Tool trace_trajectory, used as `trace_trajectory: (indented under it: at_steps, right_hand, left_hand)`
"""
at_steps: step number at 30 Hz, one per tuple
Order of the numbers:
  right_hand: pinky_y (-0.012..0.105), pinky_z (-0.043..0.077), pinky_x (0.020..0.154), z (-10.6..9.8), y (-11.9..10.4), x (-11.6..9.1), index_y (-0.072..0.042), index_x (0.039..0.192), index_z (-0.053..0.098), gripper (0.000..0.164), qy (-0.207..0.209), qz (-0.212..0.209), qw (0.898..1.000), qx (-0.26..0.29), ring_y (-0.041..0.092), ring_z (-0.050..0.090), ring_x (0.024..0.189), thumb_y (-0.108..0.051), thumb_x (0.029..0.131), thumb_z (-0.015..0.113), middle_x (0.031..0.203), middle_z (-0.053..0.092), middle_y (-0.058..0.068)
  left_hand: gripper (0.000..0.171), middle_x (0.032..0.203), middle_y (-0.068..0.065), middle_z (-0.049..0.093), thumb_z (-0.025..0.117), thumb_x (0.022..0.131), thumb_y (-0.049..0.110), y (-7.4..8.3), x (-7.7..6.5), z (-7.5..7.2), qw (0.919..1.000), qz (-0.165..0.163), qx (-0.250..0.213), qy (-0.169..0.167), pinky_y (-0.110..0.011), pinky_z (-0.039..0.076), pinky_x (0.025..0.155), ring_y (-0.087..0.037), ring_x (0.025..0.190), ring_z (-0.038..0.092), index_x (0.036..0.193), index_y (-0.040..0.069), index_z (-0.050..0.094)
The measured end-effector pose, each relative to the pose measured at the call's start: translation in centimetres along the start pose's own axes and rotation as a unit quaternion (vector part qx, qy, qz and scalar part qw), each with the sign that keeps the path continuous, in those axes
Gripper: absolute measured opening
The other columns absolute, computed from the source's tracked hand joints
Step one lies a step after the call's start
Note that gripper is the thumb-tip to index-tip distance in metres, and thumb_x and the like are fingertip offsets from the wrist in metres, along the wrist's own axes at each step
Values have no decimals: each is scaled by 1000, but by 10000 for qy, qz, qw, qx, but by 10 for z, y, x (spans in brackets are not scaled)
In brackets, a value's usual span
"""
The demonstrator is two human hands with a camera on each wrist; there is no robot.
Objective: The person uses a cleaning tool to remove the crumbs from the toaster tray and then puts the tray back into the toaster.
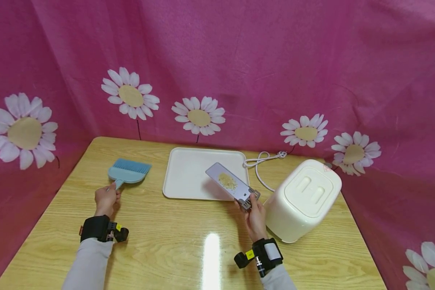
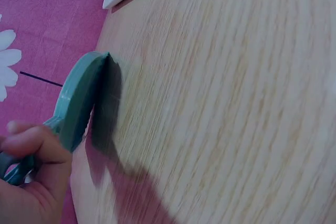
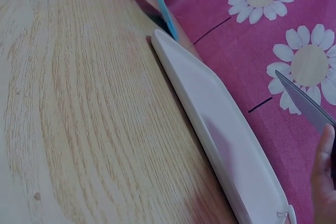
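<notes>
My left hand (image 1: 106, 199) grips the handle of a small blue-green hand brush (image 1: 127, 175) over the left side of the table. In the left wrist view the brush (image 2: 79, 98) is held just above the wood, its shadow beside it. With thumb on top, my right hand (image 1: 256, 217) holds one end of a flat grey crumb tray (image 1: 212, 170), which carries a patch of yellowish crumbs (image 1: 227, 181). It is held above the right part of a shallow white tray (image 1: 185, 173). The right wrist view shows the crumb tray (image 3: 310, 107) edge-on, its crumbs hidden.
A white two-slot toaster (image 1: 293, 205) stands tilted-looking close to the right hand. Its white cord (image 1: 259, 169) curls behind it to a plug (image 1: 282, 154). A pink curtain with daisies (image 1: 217, 68) borders the wooden table (image 1: 159, 241) at the back and sides.
</notes>
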State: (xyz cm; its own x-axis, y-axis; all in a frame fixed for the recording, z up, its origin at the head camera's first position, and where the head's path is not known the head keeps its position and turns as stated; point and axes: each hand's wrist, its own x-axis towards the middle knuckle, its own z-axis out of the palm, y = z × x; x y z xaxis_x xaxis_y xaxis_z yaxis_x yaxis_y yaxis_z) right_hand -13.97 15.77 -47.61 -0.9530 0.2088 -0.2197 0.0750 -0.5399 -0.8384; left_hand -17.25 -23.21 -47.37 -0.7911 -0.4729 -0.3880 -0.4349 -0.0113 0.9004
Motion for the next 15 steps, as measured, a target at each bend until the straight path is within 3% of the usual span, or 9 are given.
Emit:
trace_trajectory:
  at_steps: [2, 5, 8, 10, 12, 15]
  right_hand:
    - [21, 50, 68, 0, 0, 0, 16, 127, 29, 48, -10, -16, 10000, -31, 11, 62, 77, -21, 98, 33, 90, 61, 4]
    - [20, 50, 67, 0, -1, 0, 16, 126, 31, 48, 9, -25, 10000, -71, 11, 62, 75, -22, 97, 33, 88, 62, 3]
    - [20, 50, 65, -1, -1, 0, 16, 126, 32, 47, 49, -20, 9999, -111, 10, 62, 73, -22, 98, 33, 85, 63, 2]
    - [19, 50, 64, -1, -2, 1, 16, 125, 33, 47, 75, 10, 9999, -134, 10, 62, 71, -23, 98, 33, 83, 63, 2]
    - [18, 50, 62, -2, -3, 1, 16, 124, 34, 47, 101, 42, 9998, -145, 10, 63, 69, -23, 98, 34, 82, 63, 2]
    - [13, 45, 52, -2, -5, 2, 14, 122, 37, 47, 191, 129, 9993, -289, 9, 63, 64, -26, 97, 34, 77, 64, 1]
  left_hand:
    - [44, 67, 1, 50, 35, 96, 20, -1, 1, -3, 9998, 42, 26, 204, -18, 44, 51, 0, 52, 47, 125, -14, 38]
    - [46, 63, 4, 50, 36, 96, 23, -2, 5, -10, 9995, 206, 138, 199, -18, 42, 49, 1, 51, 47, 124, -14, 39]
    - [47, 58, 6, 49, 37, 95, 27, -1, 6, -19, 9972, 561, 486, -118, -19, 41, 47, 1, 49, 45, 116, -14, 44]
    - [48, 56, 5, 49, 39, 94, 34, -6, 15, -23, 9929, 950, 642, -318, -18, 41, 46, 0, 47, 46, 105, -11, 52]
    - [52, 55, 4, 49, 42, 91, 44, -16, 32, -26, 9872, 1278, 806, -508, -19, 41, 46, -2, 47, 46, 95, -7, 55]
    - [60, 56, 4, 47, 44, 83, 59, -40, 72, -24, 9779, 1660, 1045, -725, -19, 37, 44, -3, 46, 44, 85, 0, 56]
